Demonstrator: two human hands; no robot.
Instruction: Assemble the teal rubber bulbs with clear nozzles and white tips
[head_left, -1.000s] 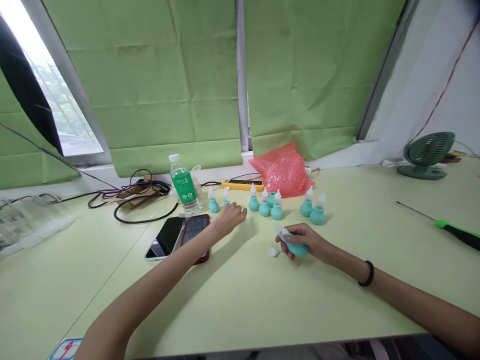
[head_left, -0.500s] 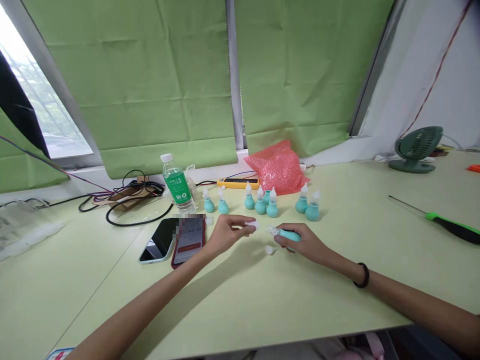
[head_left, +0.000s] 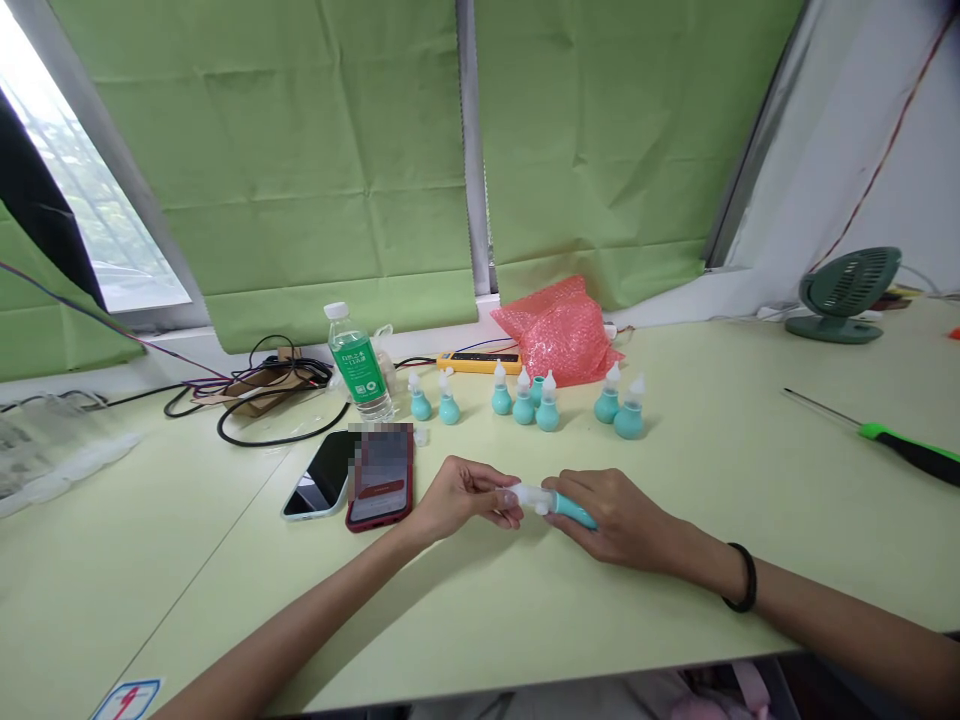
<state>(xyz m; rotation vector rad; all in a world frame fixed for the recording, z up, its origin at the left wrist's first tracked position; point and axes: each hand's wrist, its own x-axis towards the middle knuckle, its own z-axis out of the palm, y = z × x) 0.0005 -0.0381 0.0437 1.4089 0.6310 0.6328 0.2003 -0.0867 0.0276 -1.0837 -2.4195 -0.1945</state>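
My right hand (head_left: 622,515) is closed around a teal nasal aspirator bulb (head_left: 574,510), held nearly level with its pale nozzle pointing left. The fingers of my left hand (head_left: 476,495) pinch a small translucent white cap (head_left: 517,494) at that nozzle. Cap and nozzle overlap in view, so I cannot tell how far one sits over the other. Behind my hands, several more teal aspirators stand upright with whitish tips, among them one at the right (head_left: 628,420) and one at the left (head_left: 449,408). One teal bulb (head_left: 536,388) in the middle group has no tip.
Two phones, one dark-screened (head_left: 322,478) and one red-edged (head_left: 381,490), lie left of my hands. Behind them stand a water bottle (head_left: 358,368) and black cables (head_left: 281,440). Pink bubble wrap (head_left: 566,340) sits at the back. A screwdriver (head_left: 900,445) and green fan (head_left: 847,295) are rightward.
My hands have come together and lower, bringing the cap in my left hand to the aspirator's nozzle. The loose white tip beneath them is no longer clearly visible.
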